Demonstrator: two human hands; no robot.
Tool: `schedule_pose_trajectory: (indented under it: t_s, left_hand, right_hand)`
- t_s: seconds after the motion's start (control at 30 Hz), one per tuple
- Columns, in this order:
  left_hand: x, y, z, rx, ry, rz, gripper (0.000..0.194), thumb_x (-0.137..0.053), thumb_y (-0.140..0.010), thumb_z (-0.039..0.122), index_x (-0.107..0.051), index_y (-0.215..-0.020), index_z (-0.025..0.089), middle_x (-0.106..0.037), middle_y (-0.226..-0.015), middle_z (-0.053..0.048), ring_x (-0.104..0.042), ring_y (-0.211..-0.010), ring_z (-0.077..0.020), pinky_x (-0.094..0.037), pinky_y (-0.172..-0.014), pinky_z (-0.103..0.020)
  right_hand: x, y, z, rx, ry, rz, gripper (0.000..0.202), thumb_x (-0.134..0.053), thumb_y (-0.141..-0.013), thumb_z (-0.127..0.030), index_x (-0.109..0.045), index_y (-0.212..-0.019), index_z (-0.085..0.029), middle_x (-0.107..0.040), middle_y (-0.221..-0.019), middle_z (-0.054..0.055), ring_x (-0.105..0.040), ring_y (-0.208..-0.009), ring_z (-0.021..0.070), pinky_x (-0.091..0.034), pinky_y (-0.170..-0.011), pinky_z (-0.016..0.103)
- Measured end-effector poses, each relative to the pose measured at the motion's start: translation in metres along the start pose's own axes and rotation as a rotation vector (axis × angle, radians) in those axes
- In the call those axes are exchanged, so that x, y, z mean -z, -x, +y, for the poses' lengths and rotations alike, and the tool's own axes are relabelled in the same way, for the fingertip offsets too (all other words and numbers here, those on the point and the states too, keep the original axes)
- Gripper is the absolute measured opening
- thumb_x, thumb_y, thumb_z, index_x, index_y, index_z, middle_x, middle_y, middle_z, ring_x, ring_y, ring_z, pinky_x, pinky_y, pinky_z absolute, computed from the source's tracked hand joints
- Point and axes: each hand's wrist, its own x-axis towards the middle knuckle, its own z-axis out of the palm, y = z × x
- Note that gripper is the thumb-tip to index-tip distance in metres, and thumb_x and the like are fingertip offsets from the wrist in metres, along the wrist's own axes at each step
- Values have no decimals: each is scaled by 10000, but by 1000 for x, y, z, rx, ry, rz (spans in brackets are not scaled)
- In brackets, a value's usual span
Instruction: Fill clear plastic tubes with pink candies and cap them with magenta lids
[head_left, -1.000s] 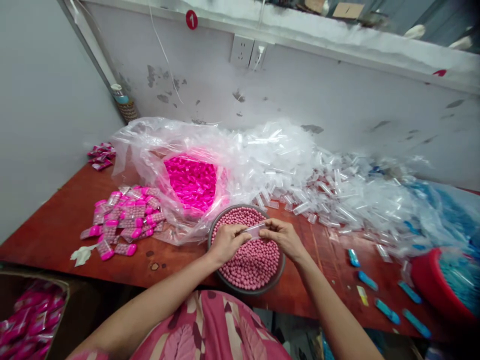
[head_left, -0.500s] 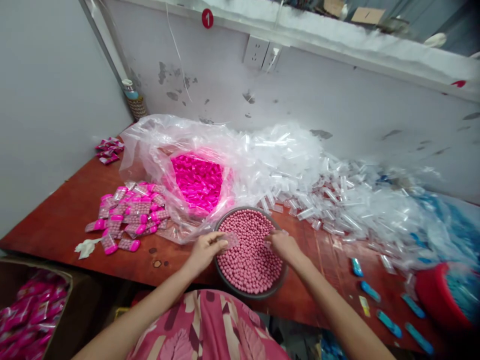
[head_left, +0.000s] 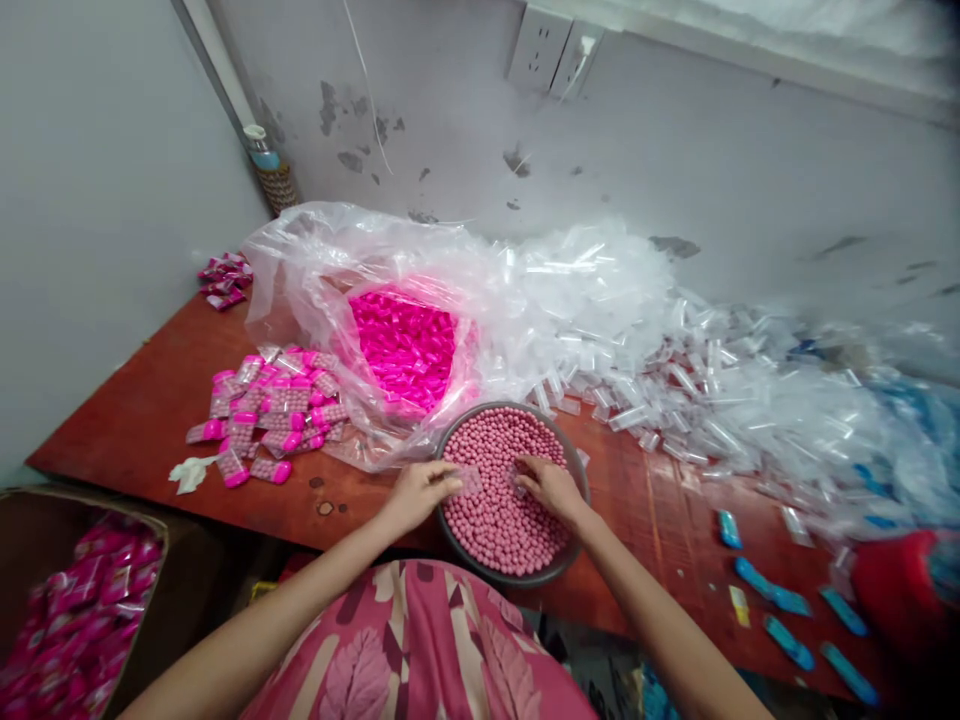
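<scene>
A dark round bowl [head_left: 577, 520] full of small pink beads [head_left: 502, 530] stands at the table edge in front of me. Over its left side, my left hand [head_left: 420, 495] pinches a small clear plastic container [head_left: 469, 481] between thumb and fingers. My right hand [head_left: 553, 488] reaches over the right rim, its fingertips curled together at the beads. Something pale and see-through shows at those fingertips, too small to make out. To the left lies a pile of bead-filled clear containers with pink caps [head_left: 281, 405].
Behind the bowl, a clear bag [head_left: 315, 240] holds bright pink caps [head_left: 405, 350]. Clear empty containers [head_left: 600, 300] heap along the wall. Blue pieces [head_left: 787, 640] and a red tub [head_left: 896, 580] sit at right. A carton [head_left: 161, 560] of pink packets stands lower left.
My right hand has moved left from the bowl's rim in over the beads. My left hand stays at the left side with its container. The view has tilted downward.
</scene>
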Motion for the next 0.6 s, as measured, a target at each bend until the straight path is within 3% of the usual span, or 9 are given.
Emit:
schedule_pose_trajectory:
  t_s: [0.13, 0.23, 0.33, 0.47, 0.6]
  left_hand:
    - [-22, -7, 9, -175, -264, -237, 237, -501, -746, 243, -643, -929, 198, -676, -867, -25, -600, -764, -167, -421, -703, -236]
    - [-34, -10, 11, -227, -355, -318, 234, -518, -737, 229, -635, -940, 222, -670, -904, -30, -594, -828, -175, -409, -740, -235]
    - [-32, -10, 7, -232, -412, -294, 264, -522, -738, 247, -613, -986, 230, -655, -958, -38, -580, -883, -180, -398, -785, -250]
    - [-15, -6, -1, -211, -450, -236, 301, -466, -779, 289, -585, -1043, 208, -647, -979, -60, -590, -871, -182, -407, -775, -258]
    - [-6, -4, -4, -184, -425, -173, 280, -453, -785, 290, -611, -1000, 203, -660, -938, -55, -600, -820, -174, -419, -741, -250]
  right_hand:
    - [-8, 0, -5, -61, -15, -35, 340, -508, -736, -390, -533, -1031, -224, -621, -935, 39, -563, -839, 184, -375, -652, 244]
    - [-10, 0, -7, -48, 3, -34, 253, -510, -739, -363, -573, -925, -203, -619, -870, 30, -554, -789, 165, -366, -629, 228]
    - [0, 2, -2, -30, 48, 15, 219, -429, -799, -296, -562, -946, -203, -586, -946, 58, -517, -853, 181, -355, -690, 257]
    - [14, -1, 3, 26, 214, 119, 249, -329, -820, -162, -573, -871, -143, -550, -942, 157, -441, -940, 269, -321, -763, 358]
    - [-1, -20, -18, 136, 143, 80, 217, -367, -778, -100, -578, -795, -146, -566, -893, 143, -451, -911, 240, -328, -778, 320]
